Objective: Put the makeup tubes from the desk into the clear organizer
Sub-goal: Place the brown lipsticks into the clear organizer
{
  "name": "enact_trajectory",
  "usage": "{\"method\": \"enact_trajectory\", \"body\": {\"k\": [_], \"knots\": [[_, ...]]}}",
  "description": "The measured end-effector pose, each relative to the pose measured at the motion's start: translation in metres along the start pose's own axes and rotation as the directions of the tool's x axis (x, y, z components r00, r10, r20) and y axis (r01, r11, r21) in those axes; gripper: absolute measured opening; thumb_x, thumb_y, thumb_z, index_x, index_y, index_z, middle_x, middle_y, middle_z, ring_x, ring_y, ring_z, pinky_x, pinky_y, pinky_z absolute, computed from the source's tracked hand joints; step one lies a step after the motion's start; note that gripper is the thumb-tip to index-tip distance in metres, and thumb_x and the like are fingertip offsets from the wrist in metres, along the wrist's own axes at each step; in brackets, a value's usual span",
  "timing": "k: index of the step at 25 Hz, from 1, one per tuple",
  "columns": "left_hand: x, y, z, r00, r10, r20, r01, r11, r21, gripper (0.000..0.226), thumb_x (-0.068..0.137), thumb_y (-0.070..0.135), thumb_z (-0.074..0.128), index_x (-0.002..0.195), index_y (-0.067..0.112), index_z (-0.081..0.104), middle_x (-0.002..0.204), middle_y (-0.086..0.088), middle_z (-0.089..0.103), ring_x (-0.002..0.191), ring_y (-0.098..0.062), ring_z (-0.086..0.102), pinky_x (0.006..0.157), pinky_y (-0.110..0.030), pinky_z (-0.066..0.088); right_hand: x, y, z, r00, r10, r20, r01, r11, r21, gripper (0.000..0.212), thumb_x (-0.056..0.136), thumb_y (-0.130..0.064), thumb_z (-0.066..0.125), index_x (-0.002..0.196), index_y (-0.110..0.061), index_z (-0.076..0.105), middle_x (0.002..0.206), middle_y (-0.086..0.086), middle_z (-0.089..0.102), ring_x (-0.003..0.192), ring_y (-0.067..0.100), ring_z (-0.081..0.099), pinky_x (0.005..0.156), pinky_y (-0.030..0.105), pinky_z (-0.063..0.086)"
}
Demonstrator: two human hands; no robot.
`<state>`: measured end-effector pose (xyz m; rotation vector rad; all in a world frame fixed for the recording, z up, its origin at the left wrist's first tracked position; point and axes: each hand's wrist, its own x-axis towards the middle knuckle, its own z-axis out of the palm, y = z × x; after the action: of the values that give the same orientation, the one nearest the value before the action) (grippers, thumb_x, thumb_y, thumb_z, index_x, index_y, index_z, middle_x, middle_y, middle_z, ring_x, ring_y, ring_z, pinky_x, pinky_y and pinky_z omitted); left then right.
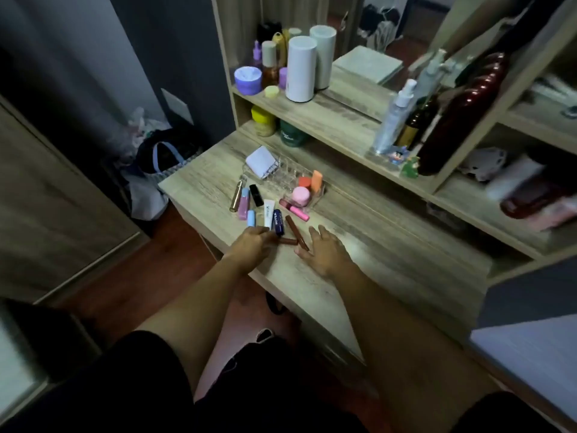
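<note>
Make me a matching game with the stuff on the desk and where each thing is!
Things:
1. pink jar
2. white pad
3. dark blue tube
4. short brown tube

Places:
A. on the desk between the white tube and the long brown tube
B. leaning in the far left end of the organizer
C. lying by the left hand's fingertips
D. in the organizer's near right end

Pairs: 1-D, 2-B, 3-A, 4-C
</note>
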<state>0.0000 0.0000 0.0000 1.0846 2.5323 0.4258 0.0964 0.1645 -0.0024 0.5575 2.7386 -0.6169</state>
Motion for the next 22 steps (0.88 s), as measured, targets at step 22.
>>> {"method": "enact_trajectory", "body": {"k": [22], "knots": [[0.025,-0.018,0.014,0.995,-0.087,-0.056,0.088,0.996,0.004,0.027,0.087,0.012,0.058,0.112,0.005,0.065,0.112,-0.020,0.056,0.108,-0.034,0.052,0.091,-0.037,0.044,0.048,0.030,0.022,0.999,-0.043,-0.028,0.049,0.968,0.245,0.028,0.083,-0.017,0.064,0.110,-0.008,0.065,0.101,0.013,0.067,0.088,0.027,0.063,0.081,0.033,0.053]]}}
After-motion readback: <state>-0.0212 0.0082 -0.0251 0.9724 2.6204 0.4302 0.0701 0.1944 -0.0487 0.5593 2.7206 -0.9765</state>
